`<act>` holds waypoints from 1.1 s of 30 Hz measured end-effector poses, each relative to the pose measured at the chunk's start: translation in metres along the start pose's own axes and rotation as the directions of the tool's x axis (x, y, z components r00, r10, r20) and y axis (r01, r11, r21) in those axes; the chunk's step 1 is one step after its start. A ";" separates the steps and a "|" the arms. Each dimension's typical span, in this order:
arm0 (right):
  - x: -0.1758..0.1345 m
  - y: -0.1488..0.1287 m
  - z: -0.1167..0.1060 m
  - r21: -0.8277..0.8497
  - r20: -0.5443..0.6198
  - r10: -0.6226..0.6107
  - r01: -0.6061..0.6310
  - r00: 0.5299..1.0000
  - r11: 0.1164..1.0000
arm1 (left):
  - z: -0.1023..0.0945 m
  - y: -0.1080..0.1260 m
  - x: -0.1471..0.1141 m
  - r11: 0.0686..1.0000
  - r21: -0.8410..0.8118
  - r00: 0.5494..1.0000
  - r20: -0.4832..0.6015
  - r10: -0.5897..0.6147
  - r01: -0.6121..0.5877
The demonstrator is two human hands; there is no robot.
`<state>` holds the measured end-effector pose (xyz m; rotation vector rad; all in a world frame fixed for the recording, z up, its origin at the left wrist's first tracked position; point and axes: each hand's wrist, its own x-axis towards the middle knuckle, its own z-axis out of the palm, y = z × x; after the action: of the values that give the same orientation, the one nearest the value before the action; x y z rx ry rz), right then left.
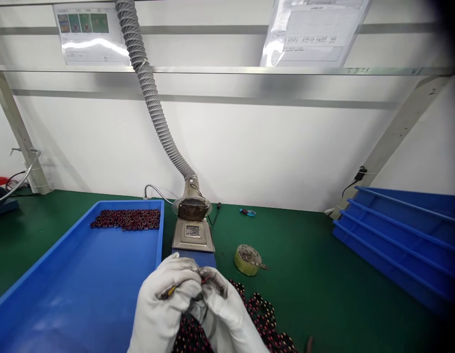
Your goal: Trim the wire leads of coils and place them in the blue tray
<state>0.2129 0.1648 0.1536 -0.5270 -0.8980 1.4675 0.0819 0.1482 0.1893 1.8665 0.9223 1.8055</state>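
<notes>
Both hands wear white gloves with greyed fingertips and meet in front of the metal solder pot [192, 234]. My left hand [170, 294] is closed, its fingers curled; a small yellow bit shows in its fold. Fingertips pressed together, my right hand [220, 294] touches the left one, with a tiny reddish piece [204, 280] at the pinch. The gloves hide most of what they hold. Below and between the wrists lies a heap of small dark parts with pink and gold dots [191, 336]. More such dark dotted parts [262, 314] spread out right of my right hand.
A blue tray [102, 274] at left bears rows of dark reddish parts [126, 219]. A grey ribbed hose [154, 93] drops to the pot. A round yellowish tin [245, 264] and blue-handled small tool [247, 212] sit right; stacked blue trays [400, 240] stand beyond.
</notes>
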 end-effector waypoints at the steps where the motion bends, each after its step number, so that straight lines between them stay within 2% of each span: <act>1: 0.000 0.000 0.000 0.001 0.012 0.006 -0.006 1.000 1.000 | -0.002 -0.002 -0.001 0.999 -0.032 0.998 -0.056 -0.014 0.012; 3: -0.001 -0.001 0.000 0.003 0.025 0.021 -0.021 0.999 1.000 | -0.006 -0.004 -0.002 0.989 -0.124 0.979 -0.178 -0.101 0.079; 4: -0.001 -0.001 0.001 0.003 0.021 0.026 -0.026 0.999 1.000 | -0.007 -0.004 -0.002 0.981 -0.150 0.969 -0.195 -0.155 0.126; 5: -0.001 -0.001 0.001 0.004 0.011 0.029 -0.029 1.000 1.000 | -0.008 -0.004 -0.001 0.975 -0.144 0.969 -0.157 -0.192 0.170; 6: -0.001 -0.001 0.001 0.005 -0.003 0.029 -0.029 1.000 1.000 | -0.008 -0.003 0.000 0.975 -0.103 0.976 -0.075 -0.204 0.196; 8: -0.001 -0.001 0.002 0.003 -0.028 0.020 -0.020 0.999 1.000 | -0.004 -0.001 0.002 0.987 -0.004 0.984 0.073 -0.160 0.161; 9: 0.000 -0.001 0.002 0.000 -0.032 0.015 -0.015 0.999 1.000 | -0.001 0.000 0.003 0.994 0.014 0.989 0.090 -0.113 0.112; 12: -0.001 -0.003 0.002 -0.015 0.011 0.021 -0.020 1.000 1.000 | 0.002 -0.002 0.003 1.000 -0.009 1.000 -0.028 0.000 -0.001; 15: -0.003 -0.009 0.002 -0.018 0.064 0.029 -0.028 0.998 0.999 | -0.003 -0.005 0.000 0.995 -0.059 0.977 -0.197 -0.087 0.076; 17: -0.005 -0.013 0.002 -0.013 0.086 0.022 -0.021 0.996 1.000 | -0.007 -0.005 -0.003 0.991 -0.042 0.966 -0.220 -0.136 0.130; 18: -0.006 -0.014 0.003 -0.013 0.097 0.019 -0.017 0.995 1.000 | -0.008 -0.004 -0.003 0.990 0.005 0.976 -0.171 -0.137 0.140; 19: -0.007 -0.015 0.003 -0.014 0.111 0.015 -0.014 0.994 1.000 | -0.008 -0.003 -0.004 0.990 0.073 0.990 -0.076 -0.116 0.121; 21: -0.010 -0.015 0.004 -0.013 0.129 0.016 -0.014 0.992 1.000 | -0.005 0.001 -0.004 0.981 0.191 0.992 0.113 -0.054 0.032; 23: -0.012 -0.014 0.004 -0.005 0.126 0.031 -0.030 0.992 1.000 | 0.000 0.004 -0.003 0.973 0.228 0.982 0.189 -0.002 -0.042; 25: -0.012 -0.013 0.002 0.006 0.119 0.047 -0.048 0.992 0.999 | 0.002 0.006 0.000 0.979 0.189 0.978 0.204 0.040 -0.079; 28: -0.005 -0.009 -0.004 -0.011 0.132 0.080 -0.079 0.988 0.997 | 0.002 0.004 0.004 0.999 0.035 0.983 0.181 0.021 -0.028; 31: 0.005 -0.004 -0.008 -0.039 0.160 0.144 -0.139 0.977 0.990 | 0.001 -0.002 0.004 0.985 -0.155 0.996 0.055 -0.069 0.077; 33: 0.008 0.000 -0.009 -0.023 0.150 0.151 -0.149 0.977 0.989 | 0.000 -0.006 0.002 0.963 -0.238 0.989 -0.044 -0.139 0.125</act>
<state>0.2192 0.1742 0.1502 -0.5063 -1.0040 1.6577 0.0808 0.1539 0.1867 1.5767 0.7943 1.8110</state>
